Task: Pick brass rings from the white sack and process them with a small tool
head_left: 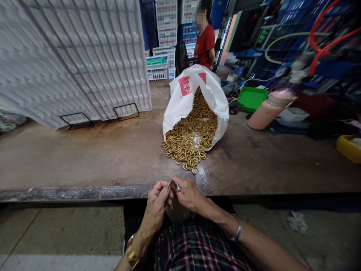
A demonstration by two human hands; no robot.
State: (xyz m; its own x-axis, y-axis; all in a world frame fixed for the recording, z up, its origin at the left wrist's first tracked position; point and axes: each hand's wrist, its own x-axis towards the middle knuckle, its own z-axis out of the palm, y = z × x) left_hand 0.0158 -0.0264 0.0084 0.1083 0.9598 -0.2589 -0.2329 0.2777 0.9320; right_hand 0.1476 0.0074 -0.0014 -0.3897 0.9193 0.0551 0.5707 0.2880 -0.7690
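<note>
Pinching what looks like a small golden ring (pixel 170 183), the left hand (pixel 156 197) is nearer it; the ring lies just left of the right hand's (pixel 190 194) fingers, which close around a small metallic piece (pixel 177 186); the ring's exact tilt is too small to tell; loose rings (pixel 183 148) lie beyond both hands, spilling from the white bag (pixel 175 109).

The head camera looks forward and down from the wearer's head, close above the plaid apron (pixel 197 246), taking in both forearms, the worktop (pixel 126 158) at middle distance and stacked crates (pixel 167 22) farther off. It is the only view.
</note>
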